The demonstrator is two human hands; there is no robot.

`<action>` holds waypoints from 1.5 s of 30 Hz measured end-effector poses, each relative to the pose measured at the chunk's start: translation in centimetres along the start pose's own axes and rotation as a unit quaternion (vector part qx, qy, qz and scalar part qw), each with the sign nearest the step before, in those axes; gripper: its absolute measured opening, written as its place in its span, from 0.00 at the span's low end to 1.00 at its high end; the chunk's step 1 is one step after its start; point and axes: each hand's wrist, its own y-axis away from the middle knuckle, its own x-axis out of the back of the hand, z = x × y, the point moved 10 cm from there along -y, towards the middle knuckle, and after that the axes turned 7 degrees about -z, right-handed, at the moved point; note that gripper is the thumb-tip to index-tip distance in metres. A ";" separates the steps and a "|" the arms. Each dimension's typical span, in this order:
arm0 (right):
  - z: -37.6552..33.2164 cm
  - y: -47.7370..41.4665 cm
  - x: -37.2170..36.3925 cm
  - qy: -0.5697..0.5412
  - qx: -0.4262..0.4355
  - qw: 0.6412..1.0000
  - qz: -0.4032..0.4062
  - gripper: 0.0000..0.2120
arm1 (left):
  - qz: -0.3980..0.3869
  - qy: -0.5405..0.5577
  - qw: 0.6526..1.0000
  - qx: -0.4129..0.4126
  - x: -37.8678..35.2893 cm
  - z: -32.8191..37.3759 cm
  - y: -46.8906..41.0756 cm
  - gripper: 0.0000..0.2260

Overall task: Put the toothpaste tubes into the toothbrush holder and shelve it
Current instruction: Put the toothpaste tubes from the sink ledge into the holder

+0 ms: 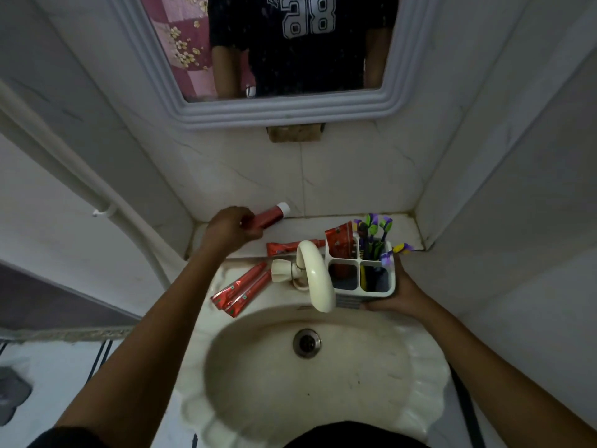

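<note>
My left hand (231,227) grips a red toothpaste tube with a white cap (269,216), held just above the ledge at the back left. My right hand (399,291) holds the white four-compartment toothbrush holder (361,294) on the sink rim, right of the tap. In the holder stand several toothbrushes (374,236) and one red tube (339,242). Another red tube (290,247) lies on the ledge behind the tap. Two more red tubes (240,291) lie side by side on the sink rim at the left.
A cream tap (315,276) with a curved spout stands between my hands. The basin (436,376) with its drain (307,342) lies below. A marble ledge (410,231) runs along the back wall. A framed mirror (290,108) hangs above, reflecting a person's torso.
</note>
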 end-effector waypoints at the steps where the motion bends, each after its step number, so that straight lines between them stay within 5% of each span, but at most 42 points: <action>1: 0.3 0.0 0.0 -0.007 -0.002 1.000 0.000 0.60 | -0.001 0.010 1.000 -0.024 1.1 1.2 0.5 0.19; 9: -0.9 0.5 0.1 -0.031 0.021 0.999 0.013 0.62 | -0.077 -0.019 0.976 -0.203 7.3 15.3 6.1 0.19; 20: -0.8 0.4 0.1 -0.035 0.027 0.999 -0.005 0.60 | -0.183 -0.282 0.927 -0.166 -0.7 22.0 6.8 0.20; 27: -0.4 -0.4 -0.1 -0.056 0.021 0.998 -0.009 0.57 | -0.166 -0.339 0.910 -0.173 -4.2 21.8 6.1 0.21; 31: 0.8 -0.5 -0.2 -0.052 0.003 0.998 -0.019 0.49 | -0.117 -0.157 0.964 -0.180 0.3 19.1 5.8 0.13; 35: 1.3 -0.4 0.0 -0.020 -0.009 1.000 -0.016 0.55 | 0.048 0.014 0.998 -0.041 3.8 6.8 5.0 0.08; 39: 1.6 -0.8 -0.3 -0.033 0.002 0.999 -0.012 0.52 | -0.028 -0.016 0.996 0.080 -3.7 -2.5 6.5 0.06; 41: 0.8 -0.3 -0.3 -0.047 -0.004 0.999 -0.019 0.50 | -0.053 -0.032 0.993 0.099 -6.5 -3.8 7.3 0.14; 44: 0.9 0.1 -0.2 -0.016 -0.031 0.999 -0.035 0.65 | -0.050 -0.027 0.987 0.150 -8.4 -5.1 7.5 0.20; 45: 1.2 0.1 -0.2 -0.019 -0.039 0.999 -0.034 0.62 | -0.048 -0.022 0.986 0.161 -8.7 -5.5 7.4 0.20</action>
